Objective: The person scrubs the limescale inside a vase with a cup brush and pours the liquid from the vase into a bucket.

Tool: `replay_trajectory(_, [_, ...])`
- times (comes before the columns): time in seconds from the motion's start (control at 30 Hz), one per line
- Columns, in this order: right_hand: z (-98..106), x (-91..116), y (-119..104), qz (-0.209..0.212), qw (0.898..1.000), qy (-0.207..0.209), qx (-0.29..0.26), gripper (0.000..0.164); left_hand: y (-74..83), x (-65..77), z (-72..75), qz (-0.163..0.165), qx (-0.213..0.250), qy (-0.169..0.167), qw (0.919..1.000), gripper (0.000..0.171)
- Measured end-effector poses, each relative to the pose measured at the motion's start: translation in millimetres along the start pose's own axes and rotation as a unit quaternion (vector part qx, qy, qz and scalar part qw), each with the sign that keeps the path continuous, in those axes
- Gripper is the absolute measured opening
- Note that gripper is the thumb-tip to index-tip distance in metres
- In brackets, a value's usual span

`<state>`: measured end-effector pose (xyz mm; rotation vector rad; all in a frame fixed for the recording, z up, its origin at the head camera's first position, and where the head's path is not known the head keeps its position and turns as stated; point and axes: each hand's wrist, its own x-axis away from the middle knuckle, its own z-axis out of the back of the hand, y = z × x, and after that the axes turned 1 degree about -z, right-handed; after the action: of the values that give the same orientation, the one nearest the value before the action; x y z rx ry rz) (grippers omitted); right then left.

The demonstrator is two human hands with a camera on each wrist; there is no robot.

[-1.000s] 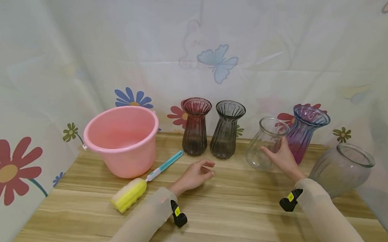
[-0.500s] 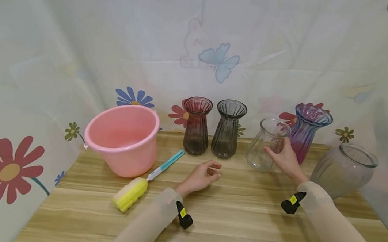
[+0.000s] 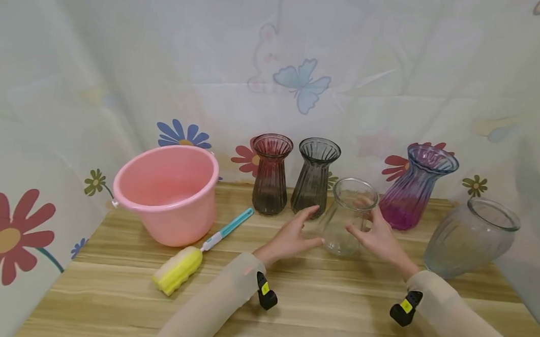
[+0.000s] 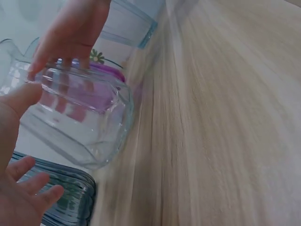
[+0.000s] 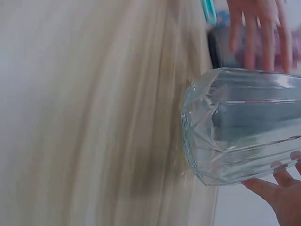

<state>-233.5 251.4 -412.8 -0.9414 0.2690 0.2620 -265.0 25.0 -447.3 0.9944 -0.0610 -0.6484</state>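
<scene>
A clear glass vase (image 3: 347, 218), flared at the rim, is gripped by my right hand (image 3: 381, 238), thumb on the near side and fingers behind the glass. In the right wrist view the same hand (image 5: 282, 195) shows along the vase's side (image 5: 244, 127). Whether its base touches the table I cannot tell. My left hand (image 3: 291, 238) is spread at the vase's left side; in the left wrist view its thumb (image 4: 23, 96) and fingers (image 4: 35, 183) are apart around the glass. Contact there is unclear.
Behind stand a red-grey vase (image 3: 271, 181), a grey vase (image 3: 314, 183) and a purple-blue vase (image 3: 415, 194). A rounded glass vase (image 3: 467, 245) is at the right. A pink bucket (image 3: 180, 220) and a yellow sponge brush (image 3: 179, 270) sit left on the wooden table (image 3: 321, 319).
The right hand has brought the clear vase left and nearer, away from the purple-blue vase. My left hand has moved right toward it, its fingers spreading.
</scene>
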Motion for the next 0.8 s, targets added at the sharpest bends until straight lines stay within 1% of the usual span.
replay_trajectory(0.07, [-7,3,-8,0.017,0.999,-0.015,-0.030,0.066,3.8,1.0,1.0,0.000,-0.002,0.004,1.0000,0.085])
replay_trajectory(0.13, [-14,7,-16,0.024,0.998,-0.033,-0.049,0.066,6.4,2.8,2.5,-0.001,0.000,0.005,1.0000,0.090])
replay_trajectory(0.2, [-21,11,-22,0.031,0.997,-0.052,-0.053,0.066,8.0,6.7,4.7,0.002,0.005,0.004,1.0000,0.090])
replay_trajectory(0.33, [-32,18,-33,0.041,0.996,-0.072,-0.046,0.068,9.5,17.8,11.2,0.006,0.013,0.007,0.9999,0.088])
replay_trajectory(0.57, [-48,20,-53,0.052,0.992,-0.092,-0.066,0.071,12.1,40.7,31.6,0.015,0.008,0.027,0.9995,0.087])
replay_trajectory(0.67, [-54,19,-60,0.057,0.991,-0.098,-0.072,0.070,15.2,49.5,41.9,0.012,0.002,0.035,0.9993,0.085])
replay_trajectory(0.8, [-63,19,-67,0.061,0.990,-0.103,-0.076,0.069,15.1,59.3,52.1,0.009,-0.010,0.042,0.9990,0.084])
